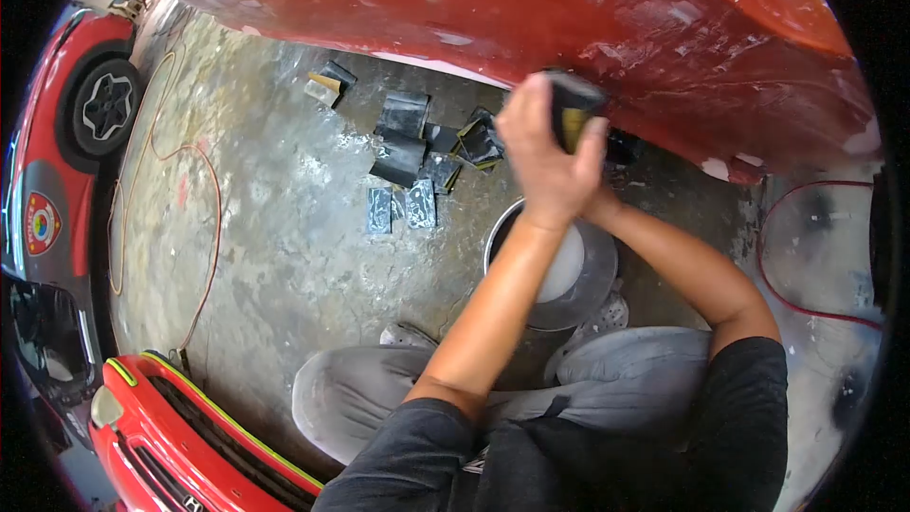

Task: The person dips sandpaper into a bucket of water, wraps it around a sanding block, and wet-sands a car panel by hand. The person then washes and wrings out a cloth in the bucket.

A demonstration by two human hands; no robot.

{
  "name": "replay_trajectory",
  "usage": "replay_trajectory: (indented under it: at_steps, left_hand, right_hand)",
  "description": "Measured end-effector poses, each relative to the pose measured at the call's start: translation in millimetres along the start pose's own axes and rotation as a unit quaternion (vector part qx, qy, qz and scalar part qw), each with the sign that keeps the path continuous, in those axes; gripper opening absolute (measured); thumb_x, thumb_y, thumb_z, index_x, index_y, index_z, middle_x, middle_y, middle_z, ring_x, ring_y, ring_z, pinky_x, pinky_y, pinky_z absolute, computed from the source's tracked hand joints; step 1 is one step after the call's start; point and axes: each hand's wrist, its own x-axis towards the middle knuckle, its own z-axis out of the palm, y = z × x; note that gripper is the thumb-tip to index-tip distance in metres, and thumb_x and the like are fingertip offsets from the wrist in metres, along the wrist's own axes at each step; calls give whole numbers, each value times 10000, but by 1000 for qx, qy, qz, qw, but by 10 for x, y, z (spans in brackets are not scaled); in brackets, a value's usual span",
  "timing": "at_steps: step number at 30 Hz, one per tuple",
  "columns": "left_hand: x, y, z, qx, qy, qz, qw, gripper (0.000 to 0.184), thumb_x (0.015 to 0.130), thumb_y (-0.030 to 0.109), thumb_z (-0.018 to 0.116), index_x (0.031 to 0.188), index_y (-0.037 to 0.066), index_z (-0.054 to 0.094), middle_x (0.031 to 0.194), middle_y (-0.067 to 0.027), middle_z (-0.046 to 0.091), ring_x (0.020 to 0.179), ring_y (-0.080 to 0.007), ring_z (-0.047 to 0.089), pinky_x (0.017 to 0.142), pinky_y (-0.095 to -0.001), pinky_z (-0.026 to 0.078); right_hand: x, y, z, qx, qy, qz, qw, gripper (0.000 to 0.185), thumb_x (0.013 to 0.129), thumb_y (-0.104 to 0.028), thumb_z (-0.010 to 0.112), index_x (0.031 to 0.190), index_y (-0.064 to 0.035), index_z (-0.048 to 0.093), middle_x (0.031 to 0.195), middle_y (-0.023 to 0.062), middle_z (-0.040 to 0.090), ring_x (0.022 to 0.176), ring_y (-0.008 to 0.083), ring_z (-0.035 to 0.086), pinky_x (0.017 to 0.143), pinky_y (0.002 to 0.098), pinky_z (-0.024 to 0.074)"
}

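My left hand [545,147] is closed on a folded sheet of dark sandpaper [575,95] with a yellowish patch, held between thumb and fingers close to the lower edge of a red car panel [427,0]. The panel has white patches and wet, whitish smears. My right forearm [678,246] reaches in from the right; its hand is mostly hidden behind my left hand and wrist, so its fingers do not show. Below both wrists stands a round metal bucket [599,270] with cloudy, whitish liquid [563,265] in it.
Several dark sandpaper pieces [398,159] lie on the wet concrete floor [275,218] left of the bucket. A thin hose [218,199] curls across the left side. A red bumper [204,441] rests at lower left, near another red car [57,133]. A red hose [763,246] loops at right.
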Motion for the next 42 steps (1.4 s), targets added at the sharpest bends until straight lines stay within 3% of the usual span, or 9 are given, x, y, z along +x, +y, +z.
replay_trajectory:
  at_steps: [5, 9, 12, 17, 23, 26, 29, 38, 42]
  left_hand:
    - [-202, -490, -377, 110, -83, -192, 972, 833, 811, 171, 783, 1490, -54, 356, 1314, -267, 505, 1225, -413, 493, 1082, -485, 387]
    - [-351, -386, -241, 99, -148, -239, 954, 790, 842, 264, 753, 1458, -75, 394, 1356, -305, 503, 1260, -441, 487, 1116, -499, 366]
    - [-208, -402, -221, 127, -73, -205, 968, 800, 877, 276, 730, 1485, -83, 355, 1395, -306, 448, 1291, -462, 429, 1133, -536, 319]
    - [883, -206, -316, 75, 43, -86, 993, 700, 1121, 365, 328, 1592, -98, 94, 1671, -330, 46, 1562, -468, -5, 1269, -531, 48]
    - [1861, -459, -49, 87, 229, -50, 968, 915, 1077, 621, 227, 1569, -147, 155, 1668, -334, 98, 1571, -438, 59, 1280, -501, 43]
    - [1733, -764, 58, 171, 180, -25, 968, 761, 1125, 436, 261, 1582, -129, 34, 1675, -328, -30, 1558, -478, -78, 1269, -546, -12]
    - [1628, -309, 160, 125, 206, -66, 968, 884, 1085, 584, 219, 1577, -138, 86, 1665, -347, 31, 1562, -469, -1, 1273, -529, 14]
    - [1310, 2, 396, 126, 200, -56, 970, 974, 1057, 664, 208, 1567, -159, 101, 1651, -380, 42, 1553, -501, 30, 1262, -570, 34]
    - [1150, 46, 446, 46, 141, -66, 987, 983, 1045, 682, 214, 1598, -74, -83, 1667, -325, -132, 1544, -493, -152, 1230, -621, -65]
  right_hand:
    - [-48, -417, 35, 23, -14, -71, 997, 810, 802, -119, 731, 1513, 21, 371, 1480, 252, 488, 1329, 364, 539, 1097, 436, 446]
    - [100, -397, 113, 77, -9, 92, 993, 514, 905, -166, 689, 1348, 30, 519, 1294, 246, 649, 1204, 310, 629, 1013, 411, 474]
    - [133, -594, 62, 111, 17, 141, 984, 410, 964, -185, 671, 1300, 25, 566, 1217, 196, 689, 1162, 246, 632, 1005, 394, 477]
    - [77, -282, 268, 170, 32, 103, 979, 355, 958, -169, 703, 1248, 13, 611, 1136, 100, 713, 1045, 158, 634, 973, 336, 490]
    - [66, -180, 334, 193, 34, 114, 974, 374, 953, -216, 710, 1225, 22, 612, 1100, 122, 722, 1017, 195, 656, 953, 358, 501]
    - [63, -253, 255, 111, 13, 109, 988, 352, 974, -172, 669, 1247, 34, 586, 1109, 82, 692, 1055, 147, 598, 969, 337, 473]
    - [51, -165, 284, 93, 48, 105, 989, 467, 927, -317, 739, 1207, 33, 608, 1095, 219, 725, 1040, 314, 701, 922, 414, 519]
    - [81, 148, 396, 82, 67, 60, 993, 406, 957, -325, 665, 1199, -4, 602, 1128, 243, 703, 1065, 390, 678, 906, 453, 511]
    - [30, -175, 249, 63, 67, 31, 995, 456, 950, -325, 675, 1252, 4, 582, 1185, 253, 691, 1133, 390, 666, 945, 444, 505]
